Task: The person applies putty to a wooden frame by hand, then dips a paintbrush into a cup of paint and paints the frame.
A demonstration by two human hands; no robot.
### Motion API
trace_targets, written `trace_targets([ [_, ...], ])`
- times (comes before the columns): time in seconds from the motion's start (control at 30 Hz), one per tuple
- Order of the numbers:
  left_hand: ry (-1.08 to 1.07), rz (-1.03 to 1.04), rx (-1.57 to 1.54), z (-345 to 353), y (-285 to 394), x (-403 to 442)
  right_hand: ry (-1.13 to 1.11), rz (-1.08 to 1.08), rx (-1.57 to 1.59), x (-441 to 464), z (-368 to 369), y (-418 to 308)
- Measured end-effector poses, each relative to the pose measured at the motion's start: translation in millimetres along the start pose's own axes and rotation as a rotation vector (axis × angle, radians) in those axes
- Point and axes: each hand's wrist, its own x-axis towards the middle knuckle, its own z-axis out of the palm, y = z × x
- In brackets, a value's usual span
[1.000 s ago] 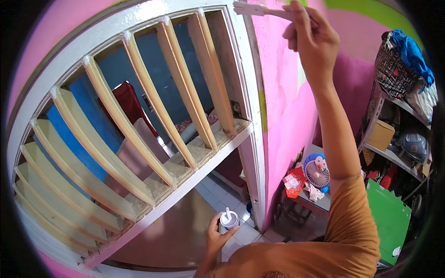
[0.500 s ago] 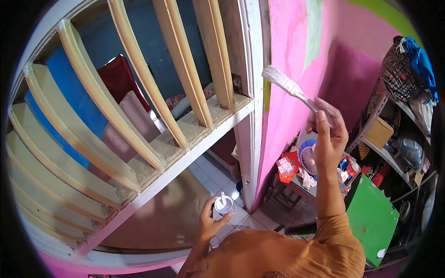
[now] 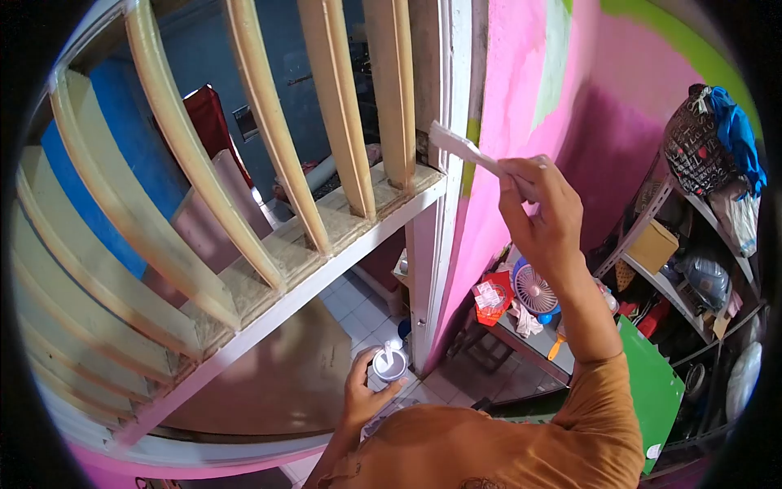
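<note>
My right hand (image 3: pixel 546 212) is closed around the handle of a paintbrush (image 3: pixel 466 150), raised beside the pink wall. White paint coats the brush, and its tip overlaps the white door frame (image 3: pixel 453 65) in view; whether they touch I cannot tell. Lower down, my left hand (image 3: pixel 360 395) grips a small cup of white paint (image 3: pixel 391 372), with a white stick-like piece (image 3: pixel 392 349) standing in it. Left of the brush, a row of cream wooden slats (image 3: pixel 273 122) rises from a dusty ledge with a white front edge (image 3: pixel 342 262).
A pink wall (image 3: pixel 505 98) stands behind the brush. Below at right are a table with a fan (image 3: pixel 534 289) and a red item (image 3: pixel 494 298), a green panel (image 3: pixel 643 383), and a shelf rack (image 3: pixel 664 277) loaded with bags and boxes. Beneath the ledge lies a brown panel (image 3: pixel 269 375).
My right hand has swung the brush left and slightly down, from the pink wall toward the door frame and slats. The view has shifted a little; my left hand still holds the cup.
</note>
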Motion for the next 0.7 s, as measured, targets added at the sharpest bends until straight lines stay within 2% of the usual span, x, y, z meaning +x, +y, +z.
trace_targets([
  [0.27, 0.071, -0.004, -0.019, -4, 2, -6, -0.143, -0.049, -0.145, 54, 8, 17],
  [0.4, 0.012, 0.054, 0.082, -10, 4, -3, -0.086, -0.155, -0.257, 105, 1, 14],
  [0.43, 0.000, 0.054, 0.096, -10, 5, -2, -0.025, -0.254, -0.298, 117, 1, 15],
  [0.6, 0.015, 0.003, 0.029, -9, 4, -1, 0.034, -0.392, -0.408, 140, -4, 4],
  [0.7, 0.025, 0.031, 0.001, -9, 2, -1, -0.147, -0.377, -0.466, 103, 4, 3],
])
